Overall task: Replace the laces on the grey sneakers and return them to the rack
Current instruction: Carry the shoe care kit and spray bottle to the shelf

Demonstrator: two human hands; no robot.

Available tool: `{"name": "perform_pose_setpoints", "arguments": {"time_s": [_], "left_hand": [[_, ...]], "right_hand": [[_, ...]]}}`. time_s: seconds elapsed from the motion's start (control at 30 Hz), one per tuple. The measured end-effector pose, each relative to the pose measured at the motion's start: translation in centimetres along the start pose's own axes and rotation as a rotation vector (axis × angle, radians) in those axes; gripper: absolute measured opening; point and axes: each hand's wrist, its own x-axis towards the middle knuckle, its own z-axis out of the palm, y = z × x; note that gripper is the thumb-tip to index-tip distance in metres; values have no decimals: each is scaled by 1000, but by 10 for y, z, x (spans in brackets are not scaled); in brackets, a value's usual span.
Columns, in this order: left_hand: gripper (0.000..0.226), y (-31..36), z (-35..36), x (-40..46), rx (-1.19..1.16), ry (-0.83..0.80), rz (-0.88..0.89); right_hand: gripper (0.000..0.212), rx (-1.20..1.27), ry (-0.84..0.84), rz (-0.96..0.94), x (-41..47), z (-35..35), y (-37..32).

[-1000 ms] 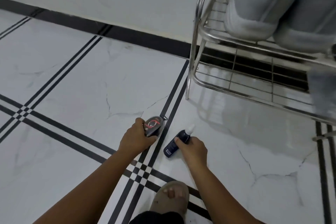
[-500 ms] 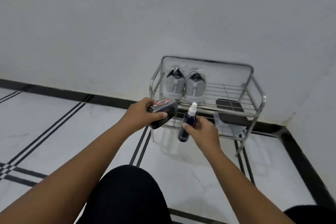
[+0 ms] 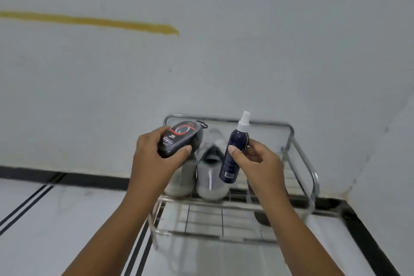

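Two grey sneakers (image 3: 210, 177) stand side by side on the top shelf of a chrome wire rack (image 3: 302, 157) against the wall, heels toward me. My left hand (image 3: 156, 159) grips a dark oval shoe-shine sponge case (image 3: 179, 139) with a red line on its lid, held in front of the left sneaker and hiding most of it. My right hand (image 3: 255, 163) pinches a navy spray bottle (image 3: 235, 154) with a white nozzle, upright and slightly tilted, just right of the sneakers.
The rack has a lower wire shelf (image 3: 212, 219) above a white marble floor (image 3: 56, 219) with black lines. A dark item (image 3: 262, 219) shows under my right wrist. A black skirting strip (image 3: 67, 177) and a yellow wall streak (image 3: 100, 22) run to the left.
Both hands lifted the sponge case and the spray bottle off the floor and raised them in front of the rack. My view rose and closed in on the rack.
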Motion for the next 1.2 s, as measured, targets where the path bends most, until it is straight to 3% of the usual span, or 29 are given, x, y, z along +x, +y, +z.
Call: {"name": "perform_pose_setpoints", "arguments": {"time_s": [0.17, 0.4, 0.73, 0.87, 1.0, 1.2], "left_hand": [[53, 13, 25, 108, -88, 123, 11], [57, 93, 3, 185, -17, 57, -153], [56, 276, -108, 235, 87, 16, -386], [55, 333, -163, 252, 79, 86, -441], [53, 338, -197, 284, 58, 169, -431], [52, 278, -223, 391, 68, 208, -386]], "right_hand": [[30, 38, -11, -91, 120, 14, -23], [32, 11, -119, 26, 195, 8, -118], [32, -82, -381, 256, 227, -13, -343], [39, -129, -495, 290, 231, -4, -414], [34, -138, -547, 248, 246, 28, -441], [29, -91, -525, 200, 300, 130, -440]]}}
